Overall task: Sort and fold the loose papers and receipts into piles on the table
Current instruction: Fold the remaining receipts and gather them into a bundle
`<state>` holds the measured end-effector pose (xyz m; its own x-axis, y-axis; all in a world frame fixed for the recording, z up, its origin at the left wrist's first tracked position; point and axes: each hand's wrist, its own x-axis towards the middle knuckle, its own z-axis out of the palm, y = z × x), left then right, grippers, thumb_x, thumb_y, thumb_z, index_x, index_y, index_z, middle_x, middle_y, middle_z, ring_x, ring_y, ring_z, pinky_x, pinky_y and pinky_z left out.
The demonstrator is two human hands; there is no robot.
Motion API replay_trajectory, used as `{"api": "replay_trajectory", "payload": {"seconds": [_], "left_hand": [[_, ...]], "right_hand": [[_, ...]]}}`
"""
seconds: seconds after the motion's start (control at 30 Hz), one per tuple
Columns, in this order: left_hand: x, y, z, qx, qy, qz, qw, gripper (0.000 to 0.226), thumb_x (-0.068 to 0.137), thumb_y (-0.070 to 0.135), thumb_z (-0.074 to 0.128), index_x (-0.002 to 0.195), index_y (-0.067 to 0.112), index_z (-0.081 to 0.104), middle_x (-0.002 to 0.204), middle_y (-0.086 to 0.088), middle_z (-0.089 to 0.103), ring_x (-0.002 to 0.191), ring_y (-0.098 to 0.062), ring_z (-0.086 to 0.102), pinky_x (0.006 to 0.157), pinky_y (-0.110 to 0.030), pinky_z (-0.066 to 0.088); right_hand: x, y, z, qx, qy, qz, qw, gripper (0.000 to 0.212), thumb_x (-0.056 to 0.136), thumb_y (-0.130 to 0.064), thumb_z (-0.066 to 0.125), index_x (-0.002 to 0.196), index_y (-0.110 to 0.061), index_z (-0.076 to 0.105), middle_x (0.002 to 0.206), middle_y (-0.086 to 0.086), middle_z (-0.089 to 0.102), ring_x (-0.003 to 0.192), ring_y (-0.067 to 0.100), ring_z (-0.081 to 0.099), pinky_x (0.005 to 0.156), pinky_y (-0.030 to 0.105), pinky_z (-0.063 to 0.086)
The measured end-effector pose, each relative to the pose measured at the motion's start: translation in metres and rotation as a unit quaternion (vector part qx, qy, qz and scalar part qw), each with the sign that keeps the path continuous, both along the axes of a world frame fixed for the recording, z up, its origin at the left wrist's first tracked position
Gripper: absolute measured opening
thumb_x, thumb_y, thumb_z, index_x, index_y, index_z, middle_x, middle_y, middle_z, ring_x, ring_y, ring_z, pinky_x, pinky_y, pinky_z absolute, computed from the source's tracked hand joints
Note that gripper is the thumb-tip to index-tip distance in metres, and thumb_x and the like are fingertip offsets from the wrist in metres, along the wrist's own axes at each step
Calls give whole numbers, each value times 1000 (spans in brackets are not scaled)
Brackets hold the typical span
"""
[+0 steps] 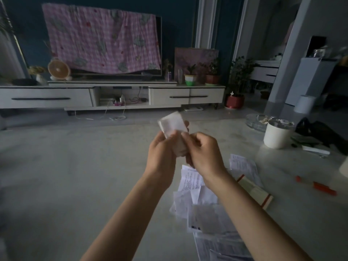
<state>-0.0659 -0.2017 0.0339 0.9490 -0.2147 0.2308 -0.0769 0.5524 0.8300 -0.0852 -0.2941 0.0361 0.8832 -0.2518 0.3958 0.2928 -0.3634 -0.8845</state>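
**Mid-fold on one receipt, most of the sorting ahead**

I've got both hands up over the table (75, 176), working one slip. My left hand (162, 149) is curled round the lower part of a folded receipt (172, 125), thumb on its front. My right hand (203, 153) pinches the same slip from the other side, fingers bent in on it. The receipt is in the air, beyond the paper heap (197, 198) and above it, touching only the hands. Its top end is blurred, so I can't tell how many folds it has

Progress, my read: early
- The paper heap is a loose, overlapping spread of printed slips and sheets, and none looks folded as far as I can tell. It runs from under my right forearm down to the near edge of view
- One printed sheet (243, 164) lies flat at the heap's far right side
- A booklet with a red band (254, 191) sits just right of the heap, touching its sheets
- I see no finished pile anywhere in view

Left to do, as I judge it: close this fold, set the receipt down apart from the heap to start a pile, then go through the rest one by one

Other stuff: an orange-red pen (323, 188) lies well right of the heap, and a white round container (277, 135) stands beyond the heap to its right, well apart
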Motion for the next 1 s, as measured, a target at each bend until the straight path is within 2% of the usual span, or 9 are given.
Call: {"api": "replay_trajectory", "payload": {"seconds": [0.07,0.2,0.37,0.47,0.6,0.67,0.73,0.87,1.0], "left_hand": [[4,4,4,-48,49,-73,995,23,96,17,41,104,10,61,101,-9,66,86,-17,62,66,-26,51],[8,5,0,-103,99,-80,986,23,98,23,38,106,13,58,91,0,70,76,-11,68,54,-22,53],[4,0,-11,-59,130,-21,990,31,98,28,38,115,9,55,104,-6,63,50,-13,61,37,-18,38],[3,-5,-15,-84,151,-5,985,32,98,23,39,125,5,45,114,-10,62,72,-18,66,46,-26,50],[0,-11,-13,-122,194,-25,973,16,99,11,36,112,9,47,89,-7,61,68,-16,66,65,-31,54],[-11,-19,-12,-95,225,-103,964,22,98,5,27,92,7,48,81,-8,54,68,-17,57,66,-28,48],[-20,-26,-15,-51,254,-155,953,26,95,1,26,83,3,49,71,-10,58,58,-18,60,57,-25,52],[-30,-38,-23,20,258,-200,945,31,90,0,23,91,-2,54,71,-12,64,54,-19,65,52,-25,54],[-29,-37,-26,46,232,-199,951,25,92,-2,30,103,-1,53,90,-15,66,78,-23,64,67,-35,54]], "right_hand": [[2,-5,0,-30,-53,-4,998,32,90,-29,58,73,-1,58,52,2,53,42,10,46,44,26,36],[-2,-5,-12,-62,-92,15,994,21,87,-18,63,72,-4,63,41,-10,50,38,6,44,43,22,36],[-9,-4,-25,-22,0,108,994,13,89,-1,56,94,-3,68,52,-10,59,43,3,52,45,16,43],[-14,-25,-11,15,89,141,986,17,85,-3,62,102,-4,65,69,3,66,51,6,59,50,18,50],[-19,-103,-8,-38,177,-25,983,14,78,-8,72,83,-16,62,80,5,65,70,17,60,60,20,49],[-20,-141,-29,-190,273,-132,934,18,75,-16,76,71,-18,58,80,8,63,80,23,58,64,24,44],[-24,-156,-50,-297,381,-150,863,31,70,-35,79,69,-18,53,78,7,57,81,20,53,57,26,35],[-31,-169,-67,-310,419,-170,837,77,58,-48,83,117,-8,53,120,14,59,111,28,56,85,31,46],[-38,-170,-63,-262,387,-120,876,26,71,-26,80,63,-17,56,83,10,65,78,18,62,66,25,43]]}}
